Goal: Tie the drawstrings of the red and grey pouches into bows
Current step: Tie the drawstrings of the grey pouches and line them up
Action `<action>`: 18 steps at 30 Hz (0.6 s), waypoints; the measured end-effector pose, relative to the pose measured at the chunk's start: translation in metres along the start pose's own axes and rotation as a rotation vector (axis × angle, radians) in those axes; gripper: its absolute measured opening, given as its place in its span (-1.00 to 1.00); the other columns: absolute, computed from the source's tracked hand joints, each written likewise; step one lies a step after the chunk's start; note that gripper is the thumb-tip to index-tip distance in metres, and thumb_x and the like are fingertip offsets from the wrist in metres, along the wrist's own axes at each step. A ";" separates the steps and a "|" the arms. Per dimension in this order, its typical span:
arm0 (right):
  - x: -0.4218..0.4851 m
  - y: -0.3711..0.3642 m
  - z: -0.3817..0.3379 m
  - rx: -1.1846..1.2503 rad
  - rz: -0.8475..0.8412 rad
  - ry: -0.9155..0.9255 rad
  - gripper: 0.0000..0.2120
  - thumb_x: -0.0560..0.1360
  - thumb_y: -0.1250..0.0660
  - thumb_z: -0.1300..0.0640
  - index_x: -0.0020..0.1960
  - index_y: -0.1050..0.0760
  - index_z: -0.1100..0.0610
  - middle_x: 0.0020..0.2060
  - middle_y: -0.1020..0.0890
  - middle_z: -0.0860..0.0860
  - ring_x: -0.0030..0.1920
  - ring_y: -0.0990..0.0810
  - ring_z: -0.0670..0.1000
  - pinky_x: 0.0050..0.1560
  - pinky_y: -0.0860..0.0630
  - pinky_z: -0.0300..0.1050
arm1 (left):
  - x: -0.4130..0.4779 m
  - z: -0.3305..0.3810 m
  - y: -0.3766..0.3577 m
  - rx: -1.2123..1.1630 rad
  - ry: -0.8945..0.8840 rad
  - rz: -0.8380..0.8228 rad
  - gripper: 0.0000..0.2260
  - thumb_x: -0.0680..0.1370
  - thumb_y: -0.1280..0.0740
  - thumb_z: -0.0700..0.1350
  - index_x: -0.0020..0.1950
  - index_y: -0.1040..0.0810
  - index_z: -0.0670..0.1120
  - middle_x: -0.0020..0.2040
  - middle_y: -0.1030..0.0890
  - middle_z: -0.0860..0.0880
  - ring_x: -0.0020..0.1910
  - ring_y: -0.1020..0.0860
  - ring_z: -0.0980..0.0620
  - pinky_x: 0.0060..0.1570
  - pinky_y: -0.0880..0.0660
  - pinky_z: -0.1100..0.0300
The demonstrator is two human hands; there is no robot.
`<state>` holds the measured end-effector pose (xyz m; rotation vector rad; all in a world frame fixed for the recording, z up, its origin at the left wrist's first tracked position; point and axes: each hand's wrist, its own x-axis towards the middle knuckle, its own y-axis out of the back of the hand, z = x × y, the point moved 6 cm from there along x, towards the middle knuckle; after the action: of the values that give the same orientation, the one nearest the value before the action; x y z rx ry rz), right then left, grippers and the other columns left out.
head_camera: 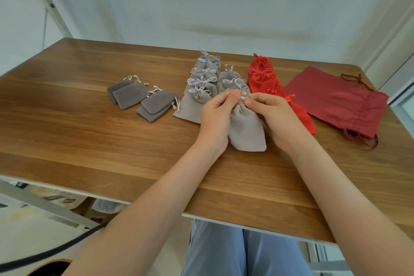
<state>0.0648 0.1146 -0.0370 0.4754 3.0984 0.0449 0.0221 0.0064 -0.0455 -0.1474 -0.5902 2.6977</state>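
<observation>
A light grey pouch lies on the wooden table between my hands, its neck gathered. My left hand and my right hand both pinch its white drawstring at the neck, fingertips almost touching. Behind them lie two overlapping rows of light grey pouches with white bows tied. To the right lies a row of bright red pouches, the far ones with bows; the nearest red pouch is partly behind my right hand.
Several small dark grey pouches lie at the left middle of the table. A large dark red drawstring bag lies flat at the right, near the table's edge. A white wall rises behind the table. My knees show below the front edge.
</observation>
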 end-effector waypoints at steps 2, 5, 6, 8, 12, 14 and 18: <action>0.000 0.000 0.001 0.037 -0.031 -0.033 -0.85 0.56 -0.25 0.24 -0.05 -0.57 0.27 -0.13 -0.64 0.16 -0.08 -0.59 0.07 0.03 -0.50 -0.01 | 0.001 -0.001 -0.002 -0.018 0.015 -0.044 -0.83 0.56 -0.31 -0.22 -0.18 -0.64 -0.12 -0.21 -0.65 -0.03 -0.11 -0.60 0.06 0.09 -0.52 0.15; -0.002 0.002 0.001 0.063 -0.054 -0.059 -0.82 0.57 -0.24 0.21 -0.16 -0.55 0.20 -0.27 -0.63 0.06 -0.25 -0.59 -0.02 -0.19 -0.53 -0.19 | 0.003 -0.002 -0.004 0.029 0.016 -0.124 -0.83 0.56 -0.32 -0.20 -0.21 -0.64 -0.10 -0.22 -0.61 -0.03 -0.09 -0.56 0.05 0.13 -0.46 0.12; -0.002 0.003 0.001 0.049 -0.058 -0.066 -0.81 0.57 -0.23 0.20 -0.18 -0.54 0.18 -0.28 -0.62 0.05 -0.27 -0.58 -0.02 -0.21 -0.52 -0.18 | 0.003 -0.002 -0.005 0.054 0.025 -0.151 -0.85 0.55 -0.32 -0.20 -0.19 -0.64 -0.11 -0.20 -0.61 -0.03 -0.07 -0.55 0.05 0.14 -0.45 0.13; -0.003 0.005 0.001 0.009 -0.058 -0.077 -0.78 0.58 -0.23 0.19 -0.21 -0.54 0.15 -0.29 -0.61 0.06 -0.28 -0.56 0.00 -0.21 -0.49 -0.14 | 0.003 -0.001 -0.004 0.119 0.043 -0.185 -0.89 0.54 -0.33 -0.22 -0.15 -0.64 -0.14 -0.16 -0.63 -0.01 -0.05 -0.56 0.08 0.09 -0.47 0.22; -0.004 0.006 0.003 -0.131 -0.067 -0.088 -0.77 0.60 -0.21 0.16 -0.20 -0.51 0.15 -0.24 -0.58 0.13 -0.21 -0.52 0.08 -0.13 -0.45 -0.04 | 0.003 0.002 -0.001 0.300 -0.017 -0.209 -0.93 0.50 -0.38 -0.24 -0.13 -0.65 -0.11 -0.15 -0.64 -0.01 -0.11 -0.55 0.15 -0.08 -0.45 0.36; -0.003 0.007 0.005 -0.208 -0.048 -0.080 -0.77 0.62 -0.17 0.18 -0.18 -0.50 0.14 -0.20 -0.55 0.15 -0.15 -0.49 0.10 -0.05 -0.41 0.01 | 0.003 0.002 0.002 0.386 -0.058 -0.206 -0.90 0.49 -0.40 -0.26 -0.18 -0.62 -0.08 -0.20 -0.63 0.03 -0.18 -0.55 0.20 -0.13 -0.46 0.37; 0.001 0.012 0.010 -0.349 -0.030 -0.046 -0.76 0.62 -0.14 0.19 -0.17 -0.50 0.09 -0.20 -0.55 0.06 -0.11 -0.47 0.04 0.03 -0.39 0.00 | 0.003 0.001 0.007 0.519 -0.107 -0.199 -0.86 0.45 -0.44 -0.29 -0.24 -0.59 -0.07 -0.22 -0.65 0.00 -0.21 -0.58 0.17 -0.09 -0.53 0.26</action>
<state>0.0680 0.1268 -0.0464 0.4078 2.9579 0.5544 0.0167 0.0015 -0.0479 0.1853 0.0784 2.5742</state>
